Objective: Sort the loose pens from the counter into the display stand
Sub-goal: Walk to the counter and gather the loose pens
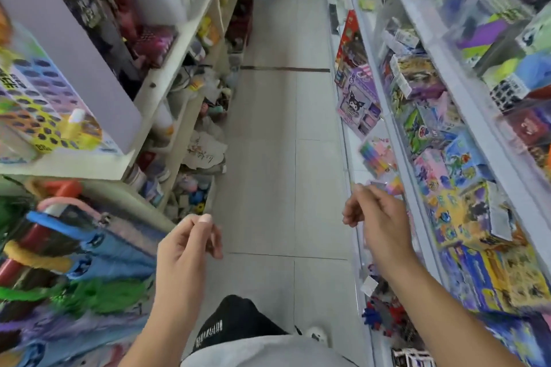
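Both hands, left hand (186, 243) and right hand (377, 217), loosely curled, holding nothing discernible; pens, unseen, presumably light, rigid, best pinched mid-barrel.

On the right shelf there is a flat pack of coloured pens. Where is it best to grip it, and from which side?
Probably the pack of coloured pens is best pinched at its aisle-side edge, coming from the aisle: it lies flat and tilted at the shelf front, with boxes crowding behind. The right hand is nearest.

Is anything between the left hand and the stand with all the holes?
Nothing visible. The left hand hangs over the aisle; only air lies between it and the holed stand on the shelf.
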